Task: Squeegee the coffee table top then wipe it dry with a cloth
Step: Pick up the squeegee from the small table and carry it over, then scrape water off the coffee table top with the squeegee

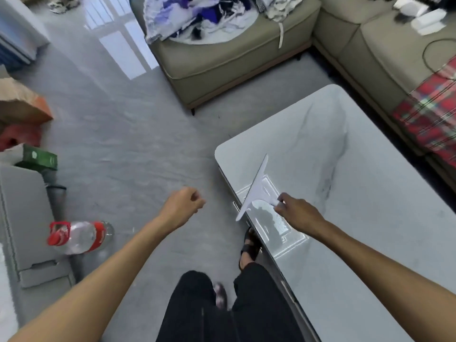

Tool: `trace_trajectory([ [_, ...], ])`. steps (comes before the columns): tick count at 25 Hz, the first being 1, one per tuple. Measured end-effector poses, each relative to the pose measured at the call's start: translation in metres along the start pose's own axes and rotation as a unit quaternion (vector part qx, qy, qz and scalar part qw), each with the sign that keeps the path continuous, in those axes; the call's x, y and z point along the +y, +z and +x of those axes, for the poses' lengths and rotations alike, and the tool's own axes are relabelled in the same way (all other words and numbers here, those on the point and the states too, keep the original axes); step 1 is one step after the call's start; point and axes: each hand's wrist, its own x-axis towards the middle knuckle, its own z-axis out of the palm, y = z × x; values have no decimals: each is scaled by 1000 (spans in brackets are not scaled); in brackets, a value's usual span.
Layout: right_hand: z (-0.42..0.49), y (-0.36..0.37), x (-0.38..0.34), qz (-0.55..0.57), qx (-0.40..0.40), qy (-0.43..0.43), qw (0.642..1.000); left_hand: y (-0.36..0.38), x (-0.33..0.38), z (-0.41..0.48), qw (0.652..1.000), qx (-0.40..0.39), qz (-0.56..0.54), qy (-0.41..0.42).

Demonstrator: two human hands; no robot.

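Observation:
The coffee table [370,206] has a glossy white marble top and fills the right half of the view. My right hand [296,213] grips the handle of a white squeegee [255,187]. Its blade lies along the table's left edge near the front corner, and its lower tip hangs just past the edge. My left hand [182,206] is a loose fist over the floor, left of the table, holding nothing. No cloth for wiping is in view.
A beige sofa [222,62] with piled clothes stands beyond the table, and another section [394,50] with a red plaid blanket [429,119] lies to the right. A clear bottle [79,236] with red cap lies on the floor at left, beside boxes [27,218]. My feet [249,248] stand against the table's left side.

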Motion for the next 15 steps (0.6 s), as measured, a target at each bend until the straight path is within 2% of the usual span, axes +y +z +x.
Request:
trace_trajectory([
  [3, 67, -9, -29, 23, 43, 1, 999, -20, 3, 78, 1000, 23, 3, -9],
  [5, 123, 4, -43, -4, 56, -24, 998, -17, -4, 146, 999, 35, 8, -2],
  [9, 240, 50, -60, -42, 30, -48, 998, 17, -33, 288, 999, -12, 45, 5],
  [12, 290, 73, -74, -31, 13, -84, 996, 36, -45, 346, 996, -38, 64, 44],
  [15, 310, 83, -76, -11, 32, -74, 997, 49, -46, 377, 993, -53, 63, 83],
])
